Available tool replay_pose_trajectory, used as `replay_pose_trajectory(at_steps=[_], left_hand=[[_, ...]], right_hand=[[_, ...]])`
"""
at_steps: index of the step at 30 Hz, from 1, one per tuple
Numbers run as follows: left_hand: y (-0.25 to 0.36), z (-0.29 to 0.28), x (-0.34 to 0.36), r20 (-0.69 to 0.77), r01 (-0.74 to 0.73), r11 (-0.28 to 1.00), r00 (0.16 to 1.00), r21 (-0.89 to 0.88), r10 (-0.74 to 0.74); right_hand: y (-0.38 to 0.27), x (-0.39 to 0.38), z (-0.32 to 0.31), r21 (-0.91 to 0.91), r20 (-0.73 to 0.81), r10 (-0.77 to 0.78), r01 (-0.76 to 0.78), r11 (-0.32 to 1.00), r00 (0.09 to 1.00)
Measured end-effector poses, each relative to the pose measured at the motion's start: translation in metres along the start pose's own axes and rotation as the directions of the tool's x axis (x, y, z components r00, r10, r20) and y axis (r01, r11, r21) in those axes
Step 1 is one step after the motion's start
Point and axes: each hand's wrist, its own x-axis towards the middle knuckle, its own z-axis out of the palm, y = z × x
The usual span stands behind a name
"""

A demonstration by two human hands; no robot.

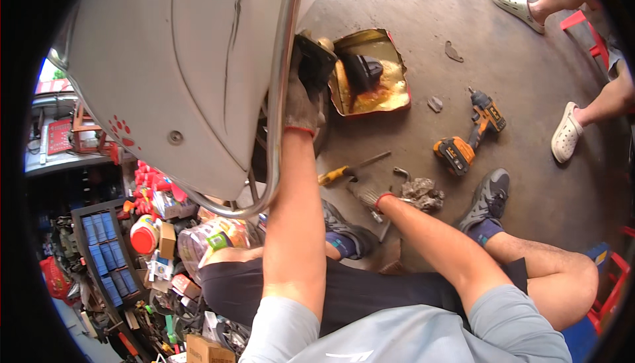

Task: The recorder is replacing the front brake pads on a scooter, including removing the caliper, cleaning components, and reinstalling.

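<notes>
My left hand [301, 104], in a grey work glove with a red cuff, reaches behind the chrome guard bar [276, 108] of a pale scooter [169, 52]. It is against dark parts by the wheel; its fingers are hidden. My right hand [369, 194], gloved alike, is low over the floor with fingers bent down among hand tools. Metal shows at its edges, but what it grips is unclear. Beside it lie a yellow-handled screwdriver [336, 175], a bent metal wrench [401, 172] and a crumpled clear plastic bag [423, 194].
An open box [401, 65] with a yellow inside holds a black part and brownish liquid. An orange-and-black cordless driver [488, 113] lies to the right. Another person's legs in pale clogs [567, 133] are at the right. Shelves with blue boxes [109, 250] and cluttered goods stand left.
</notes>
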Motion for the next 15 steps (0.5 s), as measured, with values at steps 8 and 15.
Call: replay_pose_trajectory(at_steps=[8, 15], left_hand=[[-0.006, 0.000, -0.003, 0.084, 0.061, 0.997, 0.994, 0.054, -0.066], [0.000, -0.014, -0.005, 0.049, 0.102, 0.995, 0.993, 0.008, -0.103]], right_hand=[[0.031, 0.028, 0.106, 0.306, 0.197, 0.336, -0.384, 0.871, 0.921], [-0.034, -0.038, -0.022, 0.598, 0.258, 0.466, -0.519, 0.611, 0.846]])
